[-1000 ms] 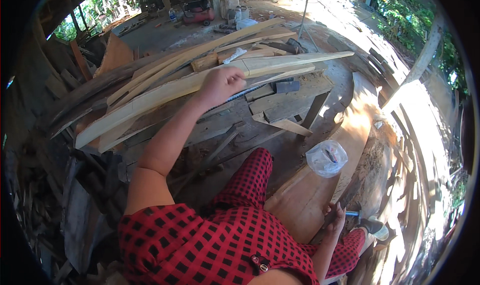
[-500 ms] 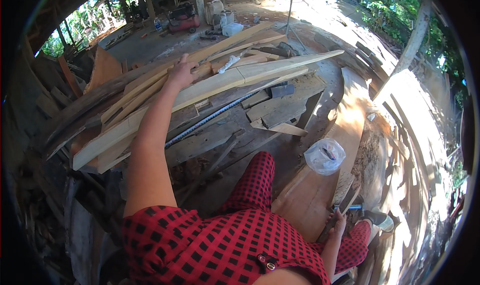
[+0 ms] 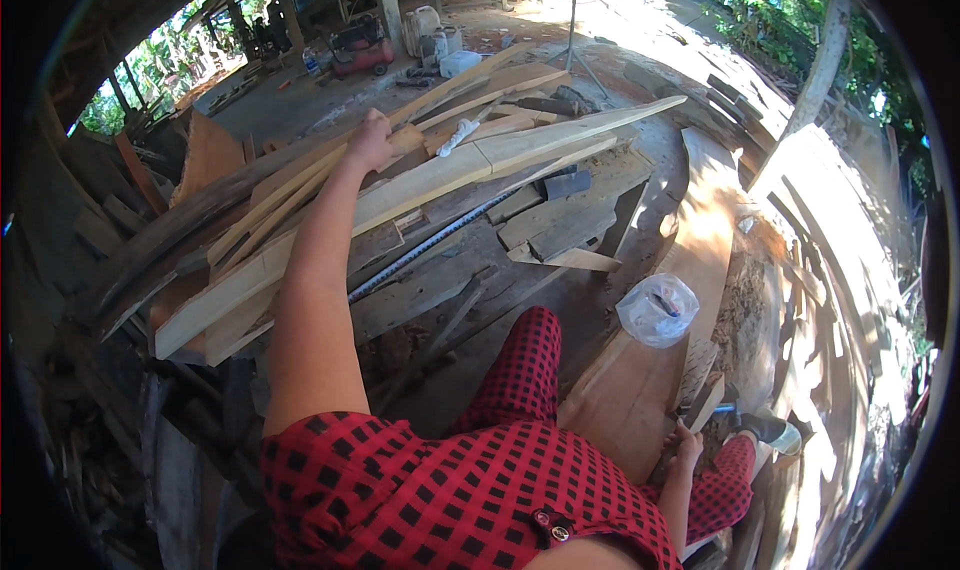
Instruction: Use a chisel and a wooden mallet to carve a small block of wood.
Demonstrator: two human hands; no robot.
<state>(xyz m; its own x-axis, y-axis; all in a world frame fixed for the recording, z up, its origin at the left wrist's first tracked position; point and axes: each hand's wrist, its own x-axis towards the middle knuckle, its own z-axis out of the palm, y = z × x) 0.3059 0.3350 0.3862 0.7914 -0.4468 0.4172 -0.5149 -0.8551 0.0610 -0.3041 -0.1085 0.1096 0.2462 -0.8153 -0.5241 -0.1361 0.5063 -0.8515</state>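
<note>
My left hand (image 3: 371, 140) reaches out to a pile of long boards at the upper left. Its fingers are closed at a wooden strip (image 3: 405, 142) lying among them; the grip is partly hidden. In front of it stretches a long pale plank (image 3: 480, 160) with a pointed far end. White crumpled material (image 3: 459, 137) lies on the boards near that hand. Low at the right, my right hand (image 3: 686, 446) is closed on a short wooden piece (image 3: 708, 400), whose lower part is mostly hidden. Just beyond it shows a blue tool-like object (image 3: 725, 408), partly covered.
A clear plastic bag (image 3: 658, 310) with something inside rests on a wide brown board (image 3: 625, 395). A blue-and-white patterned rod (image 3: 425, 250) lies under the pale plank. Scrap wood (image 3: 800, 370) covers the right side. A red compressor (image 3: 362, 55) stands far back.
My left hand's fingers have drawn together into a closer grip, slightly farther along the pile. In my right hand the wooden piece has turned, showing a lighter face. The view has shifted slightly.
</note>
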